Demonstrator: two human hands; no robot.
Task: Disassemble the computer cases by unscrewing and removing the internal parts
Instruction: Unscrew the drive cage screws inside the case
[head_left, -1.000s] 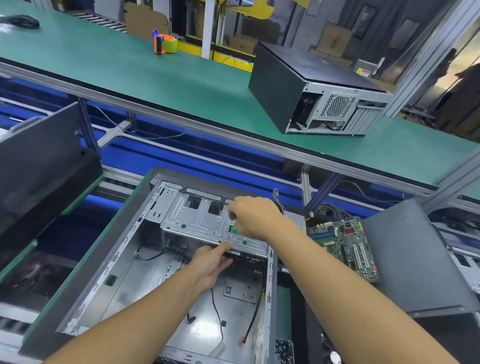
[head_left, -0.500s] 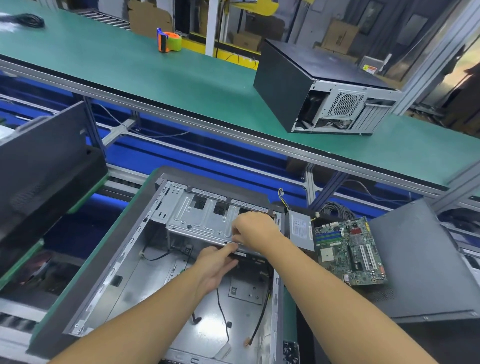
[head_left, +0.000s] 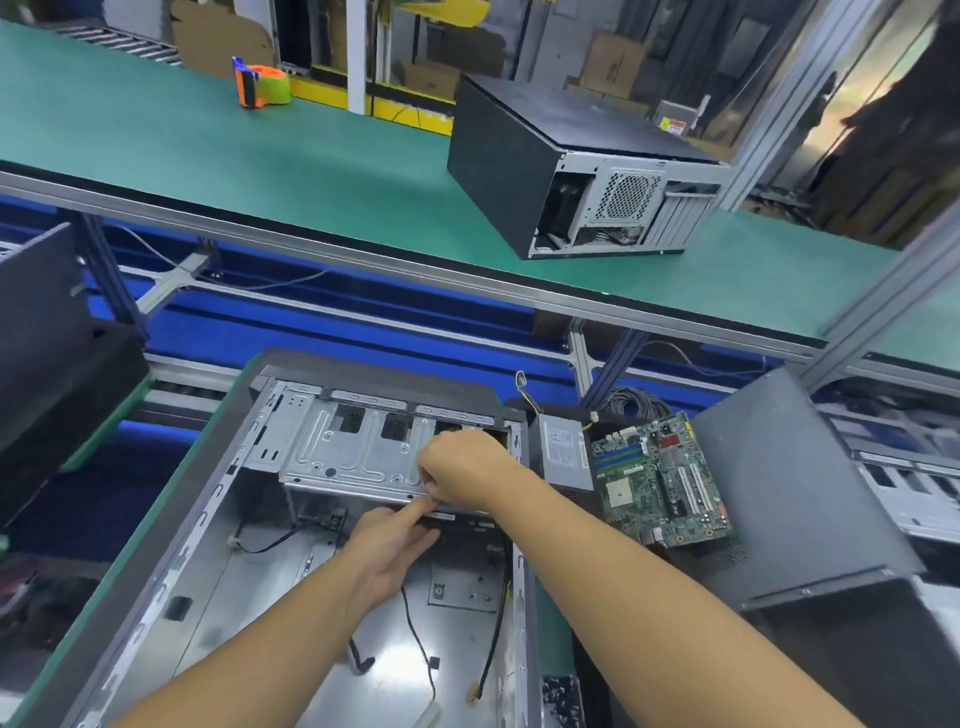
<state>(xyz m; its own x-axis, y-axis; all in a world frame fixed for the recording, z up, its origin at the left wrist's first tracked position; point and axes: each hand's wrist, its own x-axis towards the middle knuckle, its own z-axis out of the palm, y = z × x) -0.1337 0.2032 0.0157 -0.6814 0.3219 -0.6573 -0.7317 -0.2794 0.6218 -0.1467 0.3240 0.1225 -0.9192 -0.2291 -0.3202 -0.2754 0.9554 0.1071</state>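
Open case (head_left: 234, 623): lies on its side at the near edge of the desk (head_left: 550, 613), lid off and the interior facing me.
Drive cage (head_left: 353, 452): sits across the far end of the case; it is the part in hand.
Right hand (head_left: 462, 467): rests on top of the cage, fingers curled down over its near lip, gripping it as best I can judge.
Left hand (head_left: 389, 545): reaches in from below with relaxed fingers, the forefinger straight and touching the underside of the same lip; it holds nothing.
Already out: motherboard (head_left: 660, 483) and power supply (head_left: 563, 452) lie just beside the case, toward the desk's right edge.
Step, as I read it: freeing the cage from the chassis.
How I would do it well: find the catch or screw with the left forefinger first, then lift with the right hand evenly, not twisting the thin sheet metal.
Watch for: loose cables (head_left: 418, 644) on the case floor, which could snag if still routed under the cage, and sharp stamped edges.
Second case (head_left: 519, 156): waits on the upper desk, well apart.
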